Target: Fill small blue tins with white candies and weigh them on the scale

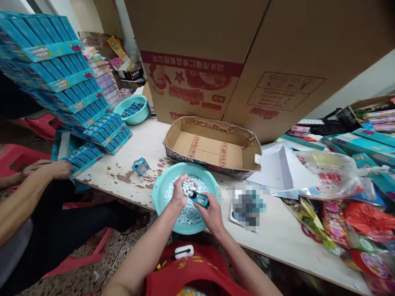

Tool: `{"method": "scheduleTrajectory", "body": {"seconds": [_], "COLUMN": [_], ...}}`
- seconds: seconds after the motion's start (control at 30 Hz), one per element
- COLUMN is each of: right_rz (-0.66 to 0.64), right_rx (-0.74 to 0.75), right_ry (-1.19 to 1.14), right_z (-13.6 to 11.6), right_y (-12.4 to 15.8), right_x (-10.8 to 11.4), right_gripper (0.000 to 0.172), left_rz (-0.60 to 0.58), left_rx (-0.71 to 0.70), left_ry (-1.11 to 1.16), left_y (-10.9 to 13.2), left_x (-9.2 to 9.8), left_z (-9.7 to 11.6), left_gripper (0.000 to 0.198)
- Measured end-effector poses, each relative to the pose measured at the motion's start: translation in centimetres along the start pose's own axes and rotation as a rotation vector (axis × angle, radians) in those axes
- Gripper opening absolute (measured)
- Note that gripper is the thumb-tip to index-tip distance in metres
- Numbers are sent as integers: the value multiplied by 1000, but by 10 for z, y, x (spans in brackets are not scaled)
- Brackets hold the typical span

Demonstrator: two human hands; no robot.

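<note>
A turquoise basin (160,181) filled with small whitish candies (188,216) sits at the table's front edge. Over it, my left hand (179,192) is cupped round a heap of the candies. My right hand (211,211) grips a small blue candy box (200,199), whose dark end faces the candies in my left palm. Another small blue box (141,166) stands on the table left of the basin. Right behind the basin is a low cardboard tray (203,144) with taped seams.
Stacked blue display boxes (61,84) rise at the left, beside a co-worker's hands (51,169). A second turquoise basin (137,118) holds blue wrapped pieces. A large carton (197,37) stands at the back. Packaging and plastic bags (327,172) crowd the right side.
</note>
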State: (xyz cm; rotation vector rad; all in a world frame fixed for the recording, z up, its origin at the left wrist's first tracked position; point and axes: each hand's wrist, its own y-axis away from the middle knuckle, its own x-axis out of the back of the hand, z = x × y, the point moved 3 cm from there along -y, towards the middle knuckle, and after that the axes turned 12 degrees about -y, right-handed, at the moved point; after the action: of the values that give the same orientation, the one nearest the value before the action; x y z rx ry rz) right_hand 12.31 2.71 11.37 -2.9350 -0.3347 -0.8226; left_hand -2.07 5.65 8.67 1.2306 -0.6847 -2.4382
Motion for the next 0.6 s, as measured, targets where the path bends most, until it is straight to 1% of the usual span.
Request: {"method": "scheduleTrajectory", "body": {"seconds": [0.07, 0.2, 0.37, 0.47, 0.6], "right_rz": [-9, 1, 8, 11, 24], "right_rx": [3, 16, -5, -16, -38], "right_ry": [16, 42, 55, 35, 14], "right_z": [-2, -10, -15, -19, -21], "right_y": [1, -2, -11, -14, -20], "right_x": [-11, -21, -23, -22, -19], "right_gripper": [32, 32, 29, 29, 30], "left_rz": [42, 77, 30, 37, 42], "left_rx": [-68, -100, -115, -115, -158], "left_ry": [-27, -84, -69, -81, -156], "left_y": [-1, -4, -8, -9, -11], "left_x": [0, 4, 0, -5, -12], "left_z": [2, 5, 12, 16, 21], "left_gripper": [27, 28, 32, 32, 33]}}
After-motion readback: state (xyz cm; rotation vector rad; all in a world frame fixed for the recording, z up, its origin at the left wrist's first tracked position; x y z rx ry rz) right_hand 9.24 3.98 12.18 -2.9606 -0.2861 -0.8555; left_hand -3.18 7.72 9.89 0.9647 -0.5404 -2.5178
